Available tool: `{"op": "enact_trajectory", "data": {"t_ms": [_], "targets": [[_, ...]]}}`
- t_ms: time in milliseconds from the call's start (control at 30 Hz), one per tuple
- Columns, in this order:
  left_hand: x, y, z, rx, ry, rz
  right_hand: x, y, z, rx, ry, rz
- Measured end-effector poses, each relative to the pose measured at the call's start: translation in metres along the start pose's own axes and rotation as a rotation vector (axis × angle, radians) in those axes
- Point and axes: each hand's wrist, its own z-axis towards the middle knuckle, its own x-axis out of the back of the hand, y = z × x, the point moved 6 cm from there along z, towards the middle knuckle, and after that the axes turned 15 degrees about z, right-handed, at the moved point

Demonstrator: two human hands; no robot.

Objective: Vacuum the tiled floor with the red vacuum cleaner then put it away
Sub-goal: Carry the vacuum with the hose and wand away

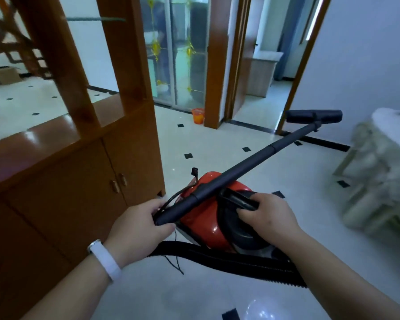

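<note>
The red vacuum cleaner (206, 218) hangs in front of me above the white tiled floor (217, 144). My right hand (267, 214) grips its black carry handle. My left hand (138, 224) grips the near end of the black wand (252, 162) together with a loop of the power cord (173, 199). The wand slants up and to the right, and its black floor head (314, 116) is raised off the floor. The ribbed black hose (240, 259) sags beneath the vacuum body. The cord's plug (195, 171) sticks up behind the body.
A brown wooden cabinet and partition (79, 176) stands close on my left. A covered piece of furniture (383, 172) stands on the right. An orange bucket (198, 115) sits by the glass door, and an open doorway (263, 100) lies ahead. A cardboard box (6, 75) is at the far left.
</note>
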Motion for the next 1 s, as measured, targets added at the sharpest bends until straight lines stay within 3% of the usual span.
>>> {"op": "enact_trajectory", "data": {"t_ms": [467,767,1000], "targets": [[-0.051,0.083,0.125,-0.598,-0.25,-0.024,0.047,0.027,-0.049,-0.448,0.538,-0.023],[-0.115,0.181,0.103,-0.965,-0.432,-0.063,0.074,0.062,-0.144,-0.742,0.816,0.049],[-0.163,0.265,0.07,-1.13,-0.501,-0.008,0.105,0.108,-0.205,-0.856,0.949,0.074]]}}
